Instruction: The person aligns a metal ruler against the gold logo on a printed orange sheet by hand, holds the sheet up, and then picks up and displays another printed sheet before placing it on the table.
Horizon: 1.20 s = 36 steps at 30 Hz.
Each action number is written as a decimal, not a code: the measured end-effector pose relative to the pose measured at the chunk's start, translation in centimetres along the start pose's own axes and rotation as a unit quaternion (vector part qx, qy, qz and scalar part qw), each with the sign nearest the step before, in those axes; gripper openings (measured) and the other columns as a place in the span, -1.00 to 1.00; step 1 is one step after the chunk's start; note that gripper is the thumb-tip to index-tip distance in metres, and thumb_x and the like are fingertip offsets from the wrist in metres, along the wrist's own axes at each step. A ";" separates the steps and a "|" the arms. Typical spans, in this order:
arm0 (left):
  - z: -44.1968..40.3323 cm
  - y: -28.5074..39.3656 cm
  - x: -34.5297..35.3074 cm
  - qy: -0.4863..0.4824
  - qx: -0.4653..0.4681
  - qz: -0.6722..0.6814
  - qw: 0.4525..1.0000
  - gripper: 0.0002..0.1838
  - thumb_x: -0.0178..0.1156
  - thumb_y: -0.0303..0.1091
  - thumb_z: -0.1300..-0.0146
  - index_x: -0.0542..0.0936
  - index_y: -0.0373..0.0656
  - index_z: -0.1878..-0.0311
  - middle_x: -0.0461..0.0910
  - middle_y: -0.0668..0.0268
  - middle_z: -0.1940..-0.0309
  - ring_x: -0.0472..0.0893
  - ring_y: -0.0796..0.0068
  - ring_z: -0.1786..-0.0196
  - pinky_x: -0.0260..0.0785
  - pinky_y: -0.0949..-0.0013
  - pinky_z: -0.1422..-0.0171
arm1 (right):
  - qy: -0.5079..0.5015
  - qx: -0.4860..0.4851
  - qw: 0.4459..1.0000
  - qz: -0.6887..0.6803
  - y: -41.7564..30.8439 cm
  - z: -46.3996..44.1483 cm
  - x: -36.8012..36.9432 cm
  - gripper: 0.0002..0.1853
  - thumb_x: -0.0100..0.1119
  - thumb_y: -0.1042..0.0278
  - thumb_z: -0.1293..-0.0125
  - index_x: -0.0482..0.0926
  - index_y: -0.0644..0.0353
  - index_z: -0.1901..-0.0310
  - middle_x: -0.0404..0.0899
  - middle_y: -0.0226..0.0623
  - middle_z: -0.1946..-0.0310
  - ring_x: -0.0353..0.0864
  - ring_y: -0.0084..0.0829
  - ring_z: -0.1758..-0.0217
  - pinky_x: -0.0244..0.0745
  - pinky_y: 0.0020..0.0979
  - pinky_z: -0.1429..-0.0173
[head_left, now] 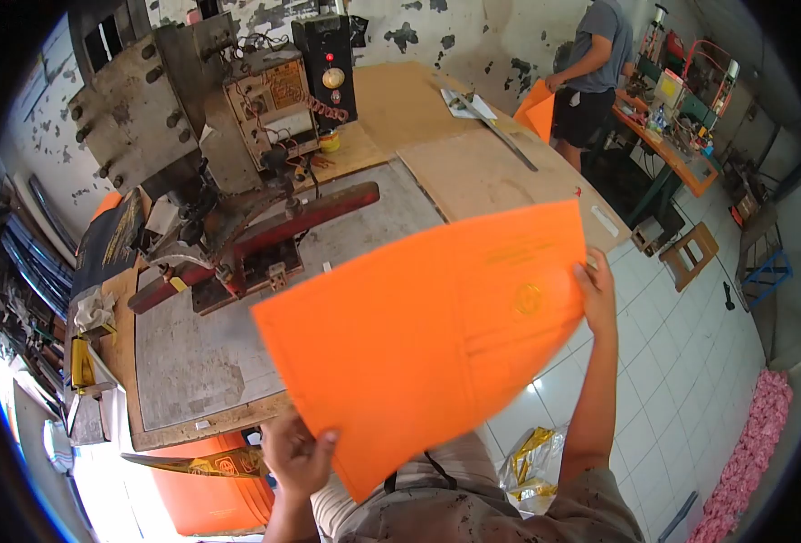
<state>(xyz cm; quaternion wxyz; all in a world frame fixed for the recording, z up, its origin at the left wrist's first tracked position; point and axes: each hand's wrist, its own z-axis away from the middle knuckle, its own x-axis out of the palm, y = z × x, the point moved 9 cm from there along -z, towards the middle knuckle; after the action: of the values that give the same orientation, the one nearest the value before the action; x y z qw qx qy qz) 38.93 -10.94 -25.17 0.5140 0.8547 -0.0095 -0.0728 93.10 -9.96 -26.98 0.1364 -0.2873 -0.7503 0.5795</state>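
Note:
A large orange cardboard folder [373,344] is held up in front of me, tilted over the bench's front edge. It has a crease down its middle, with a round gold emblem and faint gold lettering on the right half. My right hand [598,288] grips the folder's right edge, fingers curled behind it. At the lower left, my left hand [299,455] is closed at the folder's edge with the thumb on the near face. A gold foil strip [224,464] reaches up to the left hand; whether the fingers also hold it I cannot tell.
A stamping press [129,109] with a red bar [255,244] stands over a metal plate [183,380]. Orange folders [210,507] lie below left. On the wooden table [391,100] rests a long metal ruler [509,145]. A co-worker [595,68] stands behind, holding orange sheets.

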 end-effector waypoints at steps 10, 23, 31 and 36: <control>-10.0 5.5 13.2 -0.241 -0.137 0.101 0.955 -0.44 0.25 -0.62 -0.33 0.30 -0.38 -0.35 0.59 0.01 -0.10 0.68 0.35 -0.04 0.59 0.35 -0.09 | 0.137 0.072 0.974 -0.167 4.6 8.0 -15.5 -0.67 0.05 0.42 -0.53 0.40 0.21 -0.27 0.66 -0.10 -0.01 0.72 -0.32 -0.02 0.72 -0.32 0.03; -14.9 9.5 5.8 -0.066 0.134 -0.043 0.988 -0.45 0.26 -0.30 -0.36 0.41 -0.32 -0.34 0.63 0.10 -0.13 0.65 0.30 -0.10 0.46 0.27 -0.21 | 0.178 0.117 0.939 -0.270 14.7 -8.9 -15.3 -0.62 0.00 0.41 -0.55 0.30 0.24 -0.33 0.62 -0.11 0.00 0.71 -0.20 0.02 0.70 -0.13 0.05; 4.0 -1.4 -11.1 0.057 -0.006 -0.381 0.923 -0.47 0.28 -0.47 -0.16 0.49 -0.28 -0.24 0.51 0.02 -0.25 0.44 -0.02 -0.36 0.24 0.05 -0.45 | 0.218 0.043 0.958 -0.180 13.7 -15.9 -9.1 -0.69 -0.09 0.52 -0.54 0.40 0.33 -0.25 0.62 -0.17 0.06 0.69 -0.30 0.18 0.64 -0.29 0.12; 10.2 -4.9 -17.2 0.100 -0.077 -0.488 0.863 -0.23 0.19 -0.11 -0.36 0.17 -0.12 -0.55 0.06 -0.05 -0.57 -0.01 -0.18 -0.61 -0.13 -0.23 -0.60 | 0.295 0.030 0.944 -0.147 10.5 -14.8 -4.4 -0.74 -0.08 0.55 -0.52 0.44 0.35 -0.16 0.60 -0.17 0.07 0.64 -0.35 0.13 0.57 -0.36 0.12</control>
<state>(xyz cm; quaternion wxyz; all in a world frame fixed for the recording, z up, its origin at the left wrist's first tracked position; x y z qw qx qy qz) 20.26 -16.01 -32.17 0.4749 0.7104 0.4662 -0.2292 107.46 0.86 -32.11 0.4432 -0.3279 -0.6930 0.4645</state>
